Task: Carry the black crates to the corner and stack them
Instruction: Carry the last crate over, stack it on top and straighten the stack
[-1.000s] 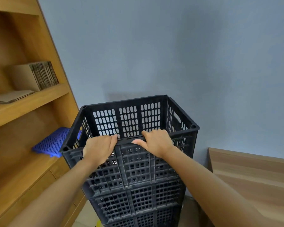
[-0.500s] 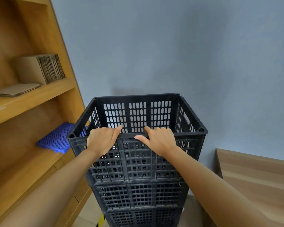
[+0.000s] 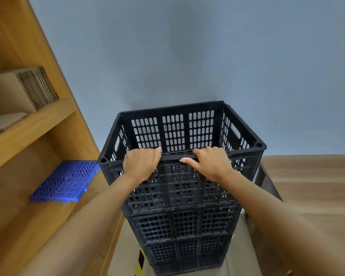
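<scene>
A stack of black slotted crates (image 3: 184,226) stands on the floor against the blue-grey wall, between a wooden shelf unit and a wooden table. The top crate (image 3: 173,132) is open and empty, sitting level on the ones beneath. My left hand (image 3: 140,163) curls over its near rim, left of centre. My right hand (image 3: 210,162) grips the same rim just right of centre, thumb pointing inward. Both forearms reach in from the bottom of the view.
A wooden shelf unit (image 3: 31,124) fills the left side, holding flattened cardboard (image 3: 31,87) above and a blue plastic grid panel (image 3: 65,181) below. A wooden table top (image 3: 311,188) lies to the right. Yellow-black floor tape (image 3: 139,259) shows by the stack's base.
The top crate has levelled out and sunk lower in view, settling square on the stack. My hands stay on the near rim. My view has shifted to the left and tilted down.
</scene>
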The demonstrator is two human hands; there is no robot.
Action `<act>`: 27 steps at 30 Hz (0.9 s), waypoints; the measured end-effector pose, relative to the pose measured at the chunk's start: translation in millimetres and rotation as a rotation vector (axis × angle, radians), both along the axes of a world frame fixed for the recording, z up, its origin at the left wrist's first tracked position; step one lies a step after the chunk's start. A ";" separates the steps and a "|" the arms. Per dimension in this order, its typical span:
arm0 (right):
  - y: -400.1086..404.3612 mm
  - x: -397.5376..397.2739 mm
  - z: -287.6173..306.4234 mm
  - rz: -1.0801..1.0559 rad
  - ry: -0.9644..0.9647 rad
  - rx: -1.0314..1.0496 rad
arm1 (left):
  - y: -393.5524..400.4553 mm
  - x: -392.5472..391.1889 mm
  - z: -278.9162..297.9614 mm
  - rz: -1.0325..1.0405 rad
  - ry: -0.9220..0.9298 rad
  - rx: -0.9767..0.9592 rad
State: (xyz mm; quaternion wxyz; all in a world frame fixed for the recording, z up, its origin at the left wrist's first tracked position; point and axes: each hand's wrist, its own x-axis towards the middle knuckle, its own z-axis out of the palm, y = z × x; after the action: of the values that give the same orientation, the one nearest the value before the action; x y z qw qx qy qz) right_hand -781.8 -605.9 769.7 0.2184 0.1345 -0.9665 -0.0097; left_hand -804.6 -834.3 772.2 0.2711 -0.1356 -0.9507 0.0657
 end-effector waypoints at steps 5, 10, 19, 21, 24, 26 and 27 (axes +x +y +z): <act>-17.7 6.3 -0.1 -0.113 -0.015 0.005 | -14.1 -26.0 -3.6 -0.112 -0.028 0.061; -23.9 -7.3 -1.2 -0.193 0.005 0.009 | -12.7 -62.7 -1.7 -0.194 -0.084 0.078; -28.7 -64.7 -2.3 -0.123 0.051 0.063 | -18.5 -127.6 -2.0 -0.189 -0.016 0.141; -29.4 -74.1 -2.3 -0.113 0.054 0.054 | -19.4 -137.0 -1.8 -0.189 -0.005 0.167; -26.4 -75.9 -3.3 -0.113 0.077 0.078 | -17.5 -139.8 -3.0 -0.206 -0.008 0.171; -25.6 -75.6 -4.9 -0.101 0.073 0.082 | -18.4 -136.4 -4.0 -0.198 -0.010 0.189; -24.7 -76.5 -4.6 -0.096 0.069 0.087 | -17.3 -134.3 -3.5 -0.194 -0.014 0.196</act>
State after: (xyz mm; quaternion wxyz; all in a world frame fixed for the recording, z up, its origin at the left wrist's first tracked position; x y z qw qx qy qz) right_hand -858.3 -630.5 765.0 0.2447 0.0970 -0.9624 -0.0668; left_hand -938.9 -851.5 768.7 0.2817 -0.2002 -0.9368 -0.0548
